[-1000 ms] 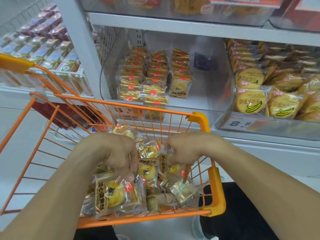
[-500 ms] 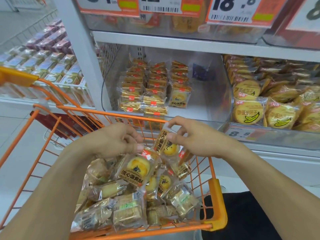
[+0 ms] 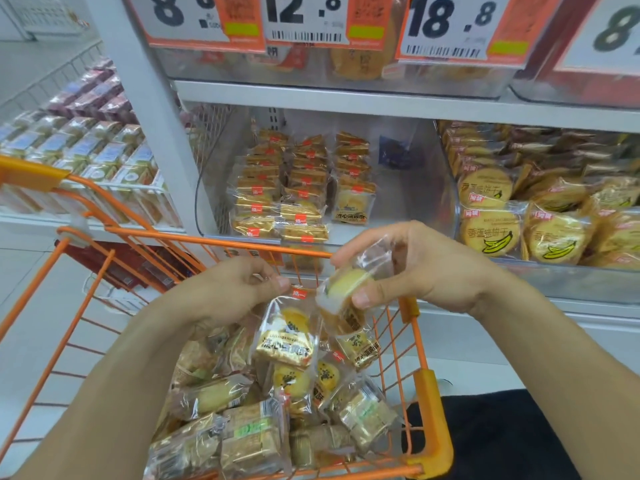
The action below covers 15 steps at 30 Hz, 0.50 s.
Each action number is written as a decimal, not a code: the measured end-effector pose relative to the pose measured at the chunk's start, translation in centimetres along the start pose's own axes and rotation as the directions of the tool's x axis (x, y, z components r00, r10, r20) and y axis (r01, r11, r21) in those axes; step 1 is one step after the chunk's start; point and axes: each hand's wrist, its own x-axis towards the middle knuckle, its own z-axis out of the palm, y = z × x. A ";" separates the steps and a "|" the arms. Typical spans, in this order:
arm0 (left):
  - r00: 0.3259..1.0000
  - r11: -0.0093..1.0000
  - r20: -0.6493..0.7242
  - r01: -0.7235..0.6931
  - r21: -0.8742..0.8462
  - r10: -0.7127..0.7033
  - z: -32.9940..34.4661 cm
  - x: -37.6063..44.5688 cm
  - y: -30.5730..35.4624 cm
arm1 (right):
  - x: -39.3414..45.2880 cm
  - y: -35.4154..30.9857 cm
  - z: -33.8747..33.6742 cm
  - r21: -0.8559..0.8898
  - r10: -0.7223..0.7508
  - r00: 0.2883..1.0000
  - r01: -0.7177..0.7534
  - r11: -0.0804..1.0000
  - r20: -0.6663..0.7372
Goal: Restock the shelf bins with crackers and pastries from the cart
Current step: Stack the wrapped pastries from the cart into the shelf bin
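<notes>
I am looking down a shop aisle at a white shelf unit with orange price tags along its upper edge and an orange wire cart drawn up just in front of it. My right hand holds one wrapped pastry above the cart, thumb underneath and fingers curled over the clear wrapper, the round yellow cake tilted on edge. My left hand pinches the top seam of a second pastry pack, which hangs down with its gold label facing me; the two packs are just beside each other, and I cannot tell if they touch. Below both hands the cart holds a heap of wrapped pastries, yellow rounds in the middle and brown square cakes nearer me. Beyond the cart's far rail, the clear shelf bin holds three rows of the same gold-labelled packs on its left side, with bare floor on its right. The bin next to it on the right is full of round banana crackers. Off to the left, a lower shelf carries rows of small boxed goods.
</notes>
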 end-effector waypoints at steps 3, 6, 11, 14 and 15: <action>1.000 0.996 -0.013 -0.026 -0.080 0.025 0.8 0.1 0.3 | 0.2 0.3 0.4 -0.062 -0.006 0.997 0.011 0.998 0.078; 0.999 0.995 -0.031 -0.036 -0.098 0.033 1.6 0.1 0.6 | 0.4 0.4 1.1 -0.095 0.046 0.996 -0.038 0.995 0.077; 0.998 0.976 -0.057 -0.035 -0.215 0.023 1.9 0.1 0.9 | 1.5 1.5 2.9 -0.036 0.089 0.986 -0.095 0.995 -0.140; 0.996 0.954 -0.089 -0.033 -0.300 0.006 2.1 0.0 1.3 | 2.1 1.9 3.8 -0.039 0.056 0.967 -0.067 0.997 -0.249; 0.995 0.940 -0.103 -0.029 -0.340 -0.006 2.2 0.0 1.4 | 2.2 1.9 4.0 -0.042 0.055 0.961 -0.069 0.997 -0.273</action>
